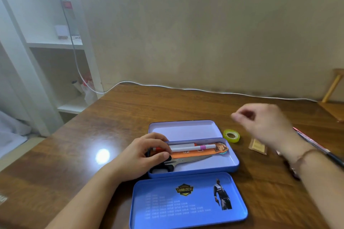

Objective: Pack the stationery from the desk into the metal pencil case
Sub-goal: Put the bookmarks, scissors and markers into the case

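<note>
Task partly done, by your view.

Brown wooden bench (115, 117): carries all.

Blue metal pencil case (233, 163): open under your left hand (143, 154), lid (186, 202) lying toward you. Lilac inner tray, glossy, shallow.

Inside already: black-handled steel scissors (188, 161), orange flat ruler with cartoon head (204, 152), white pen with pink band (193, 148).

Left grip: fingers curled over case end, steadying it.

Right hand (266, 126): blurred, grip loosely curled, seems empty.

Left to pack, beneath right grip: yellow-green tape roll (231, 135), small tan packet (257, 147), dark pencils (316, 145) behind wrist.
</note>
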Demonstrator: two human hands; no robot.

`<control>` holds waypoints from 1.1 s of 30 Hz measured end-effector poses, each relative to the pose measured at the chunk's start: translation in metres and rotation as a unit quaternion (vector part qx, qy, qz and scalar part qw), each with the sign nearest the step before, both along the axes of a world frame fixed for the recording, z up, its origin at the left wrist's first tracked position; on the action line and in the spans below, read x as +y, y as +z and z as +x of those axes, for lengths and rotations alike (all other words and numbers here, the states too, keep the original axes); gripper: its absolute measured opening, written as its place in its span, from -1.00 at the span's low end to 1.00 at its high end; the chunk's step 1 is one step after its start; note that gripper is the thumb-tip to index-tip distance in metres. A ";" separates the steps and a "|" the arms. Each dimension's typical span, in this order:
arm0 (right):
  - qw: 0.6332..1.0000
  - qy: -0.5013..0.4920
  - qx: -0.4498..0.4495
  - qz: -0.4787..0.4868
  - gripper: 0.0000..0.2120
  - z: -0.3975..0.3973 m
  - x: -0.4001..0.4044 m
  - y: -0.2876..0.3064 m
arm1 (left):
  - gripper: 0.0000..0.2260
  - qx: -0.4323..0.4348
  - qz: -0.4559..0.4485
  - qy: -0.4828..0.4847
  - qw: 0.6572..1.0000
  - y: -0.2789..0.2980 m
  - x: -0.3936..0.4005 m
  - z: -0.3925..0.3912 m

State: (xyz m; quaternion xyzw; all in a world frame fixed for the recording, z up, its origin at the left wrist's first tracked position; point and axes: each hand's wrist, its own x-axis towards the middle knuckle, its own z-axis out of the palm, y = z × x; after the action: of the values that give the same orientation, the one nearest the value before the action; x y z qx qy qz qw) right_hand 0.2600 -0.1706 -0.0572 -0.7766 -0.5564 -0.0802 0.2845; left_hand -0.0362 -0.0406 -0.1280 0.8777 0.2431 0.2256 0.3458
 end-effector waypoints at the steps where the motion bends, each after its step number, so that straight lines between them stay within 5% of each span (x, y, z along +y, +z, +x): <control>1: 0.999 -0.030 0.025 0.021 -0.84 0.018 -0.005 0.006 | -0.83 0.004 0.001 -0.003 1.000 0.000 0.000 0.000; 7: 0.966 -0.093 0.089 -0.224 -0.84 0.075 -0.021 0.010 | -0.76 0.012 0.001 -0.008 1.000 0.002 -0.001 -0.001; 13: 0.921 -0.117 0.078 -0.362 -0.81 0.078 -0.028 0.010 | -0.88 0.017 -0.010 -0.007 1.000 0.004 -0.002 0.000; 24: 0.920 -0.171 0.073 -0.345 -0.70 0.076 -0.018 -0.013 | -0.80 -0.002 -0.033 -0.002 0.999 0.006 -0.005 -0.002; 33: 0.944 -0.172 -0.015 -0.283 -0.76 0.099 -0.060 0.050 | -0.72 0.008 -0.028 -0.002 1.000 0.005 -0.003 -0.004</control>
State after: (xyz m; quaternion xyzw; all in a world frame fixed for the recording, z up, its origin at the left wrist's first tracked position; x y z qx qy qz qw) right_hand 0.3594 -0.2305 -0.0075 -0.9077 -0.4183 0.0212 0.0271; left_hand -0.0400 -0.0440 -0.1233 0.8699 0.2504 0.2110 0.3690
